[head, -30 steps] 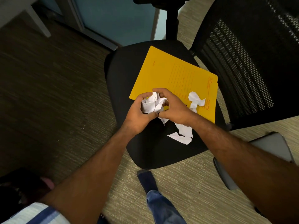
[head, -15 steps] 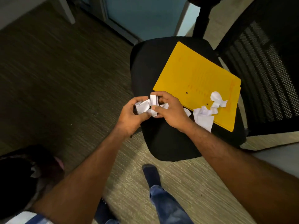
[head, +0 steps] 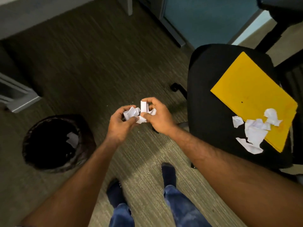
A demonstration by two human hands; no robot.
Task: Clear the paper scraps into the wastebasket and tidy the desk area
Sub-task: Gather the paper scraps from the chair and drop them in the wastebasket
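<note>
My left hand (head: 120, 124) and my right hand (head: 158, 117) together grip a bunch of crumpled white paper scraps (head: 139, 113) above the carpet, left of the black chair seat (head: 206, 112). More white scraps (head: 255, 133) lie on the seat's near right part, partly over a yellow folder (head: 252, 95). The dark round wastebasket (head: 54, 143) stands on the floor at the lower left, with a white scrap (head: 72, 139) inside it. The held scraps are well to the right of the basket's rim.
A mesh chair back (head: 293, 79) rises at the right edge. A second chair's post (head: 272, 35) stands at the top right. Grey furniture (head: 14, 94) sits at the left, a blue partition (head: 206, 17) behind. My feet (head: 168, 173) are on the carpet below my hands.
Both hands lifted the crumpled scraps off the chair seat and carried them left, out over the carpet. The view swung left, bringing the wastebasket into sight.
</note>
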